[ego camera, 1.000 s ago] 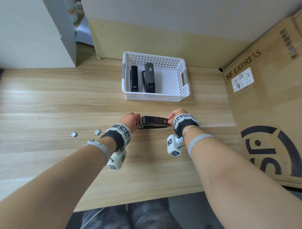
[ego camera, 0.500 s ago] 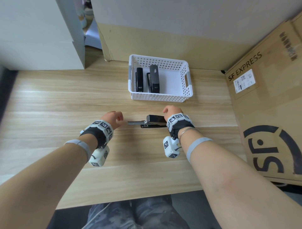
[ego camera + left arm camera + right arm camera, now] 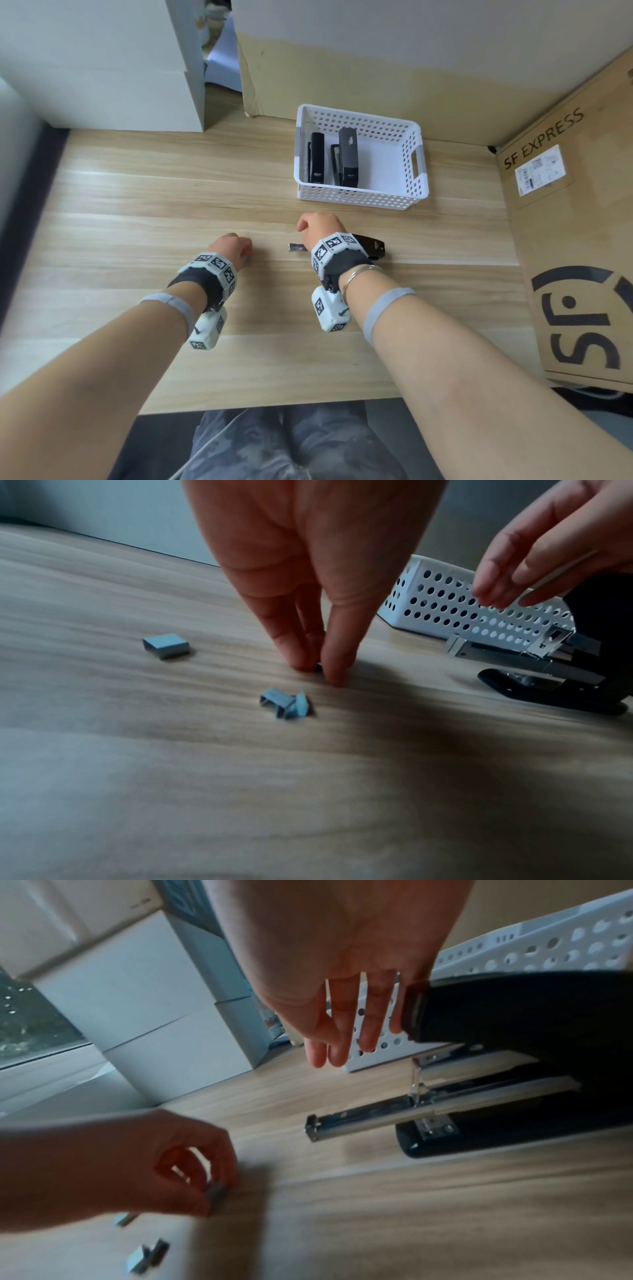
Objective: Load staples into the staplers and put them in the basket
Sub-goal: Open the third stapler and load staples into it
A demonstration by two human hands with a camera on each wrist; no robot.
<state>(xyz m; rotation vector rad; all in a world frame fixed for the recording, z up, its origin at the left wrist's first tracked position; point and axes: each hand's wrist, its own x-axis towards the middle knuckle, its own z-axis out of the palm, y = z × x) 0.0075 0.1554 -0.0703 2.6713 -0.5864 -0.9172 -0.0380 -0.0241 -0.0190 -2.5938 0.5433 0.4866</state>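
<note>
A black stapler [image 3: 371, 247] lies on the wooden table [image 3: 137, 222], its metal magazine [image 3: 363, 1118] slid out toward the left. My right hand [image 3: 342, 1047] hovers over the stapler's front with its fingers loose and straight, gripping nothing. To the left, my left hand [image 3: 316, 669] reaches down to the table and pinches a small staple block [image 3: 216, 1194] between thumb and fingertips. Two more staple blocks [image 3: 166, 645] [image 3: 286, 704] lie beside it. The white perforated basket [image 3: 419, 161] behind holds two black staplers [image 3: 317, 157] [image 3: 347, 156].
A large cardboard box [image 3: 575, 240] stands along the table's right side. White boxes [image 3: 102, 68] and a cardboard panel [image 3: 342, 78] close off the back. The table's near edge [image 3: 274, 407] is just above my lap.
My left hand let go of the stapler and moved left to the staples. The stapler's magazine has come out. My right hand shifted from the stapler's right end to over its front.
</note>
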